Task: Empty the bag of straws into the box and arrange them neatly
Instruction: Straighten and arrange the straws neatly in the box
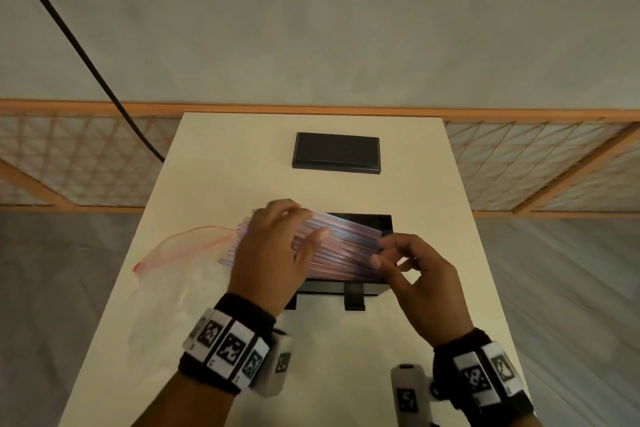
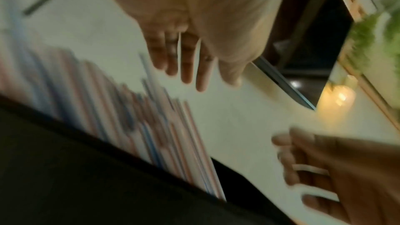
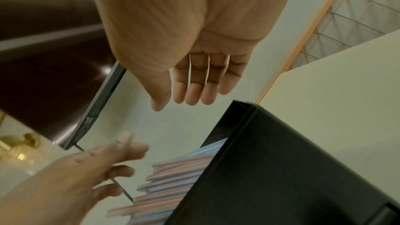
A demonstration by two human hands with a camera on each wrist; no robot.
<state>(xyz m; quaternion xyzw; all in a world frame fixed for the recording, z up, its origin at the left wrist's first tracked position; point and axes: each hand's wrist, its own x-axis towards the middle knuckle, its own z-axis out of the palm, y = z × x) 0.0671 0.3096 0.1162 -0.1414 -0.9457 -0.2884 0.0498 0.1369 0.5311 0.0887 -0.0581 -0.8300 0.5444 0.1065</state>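
A bundle of pink and blue striped straws [image 1: 346, 246] lies slanted across the open black box [image 1: 332, 288] in the middle of the table. Their left ends stick out past the box's left side. My left hand [image 1: 277, 253] hovers over the left half of the straws, and the left wrist view shows its fingers [image 2: 190, 54] straight above the straws [image 2: 151, 126]. My right hand [image 1: 412, 267] is at the straws' right ends, its fingers [image 3: 194, 74] relaxed and holding nothing. The clear plastic bag [image 1: 162, 288] with a red zip edge lies flat left of the box.
The box's black lid [image 1: 336, 152] lies farther back on the cream table [image 1: 242, 166]. A black cable [image 1: 69, 35] hangs at the upper left. A wooden lattice screen [image 1: 540, 163] stands behind the table. The near table edge lies just below my wrists.
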